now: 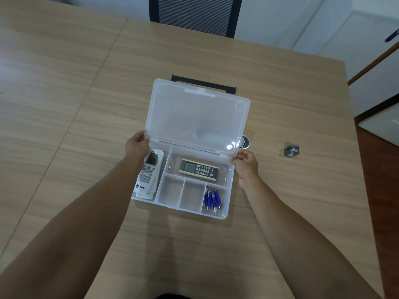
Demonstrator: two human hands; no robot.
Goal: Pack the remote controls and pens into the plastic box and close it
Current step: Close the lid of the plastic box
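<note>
A clear plastic box (pixel 226 209) with compartments sits on the wooden table. Its translucent lid (pixel 194 113) stands raised at the back. My left hand (pixel 138 144) grips the lid's lower left corner and my right hand (pixel 245 161) grips its lower right corner. White remote controls (pixel 150 173) lie stacked in the left compartment. A beige and grey remote (pixel 199 170) lies in the upper right compartment. Several blue pens (pixel 212 199) lie in the lower right compartment. Two small middle compartments hold nothing.
A black flat object (pixel 203 82) lies behind the lid. A round black and white item (pixel 246 141) peeks out at the lid's right. A small grey metal piece (pixel 291 150) rests on the table to the right. A chair (pixel 194 14) stands at the far edge.
</note>
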